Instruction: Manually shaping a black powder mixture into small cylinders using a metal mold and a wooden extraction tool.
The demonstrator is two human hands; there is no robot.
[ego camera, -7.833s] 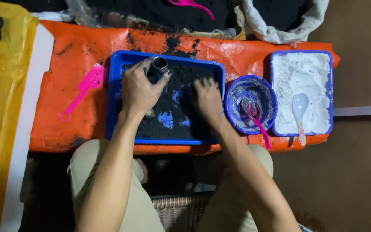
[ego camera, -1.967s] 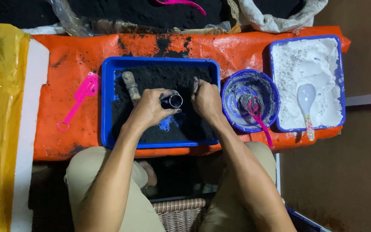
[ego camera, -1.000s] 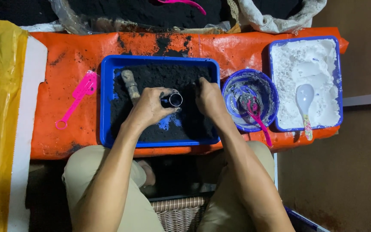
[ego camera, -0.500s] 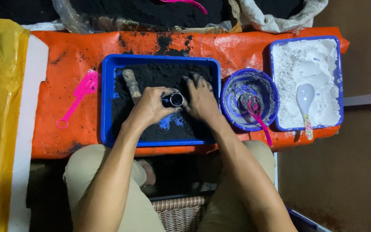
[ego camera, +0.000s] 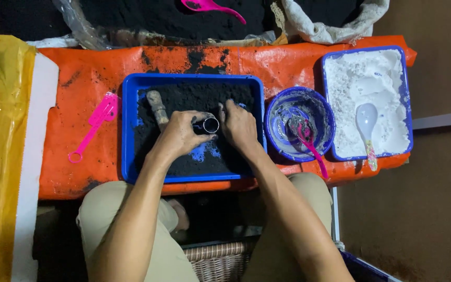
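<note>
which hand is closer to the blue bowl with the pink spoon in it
Right. The right hand rests in the black powder of the blue tray, just left of the blue bowl. The left hand, holding a small metal ring, lies farther left across the tray.

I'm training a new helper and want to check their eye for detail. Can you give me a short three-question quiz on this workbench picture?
1. Which hand holds the small metal ring mould?
2. True or false: the white spoon lies in the round blue bowl.
3. Where is the pink fork-like tool: a) in the blue tray, b) on the orange sheet left of the tray, c) in the bowl?

Key:
1. The left hand; the right hand rests in the black powder beside it.
2. False: it lies in the tray of white powder; the bowl holds a pink spoon.
3. b.
</note>
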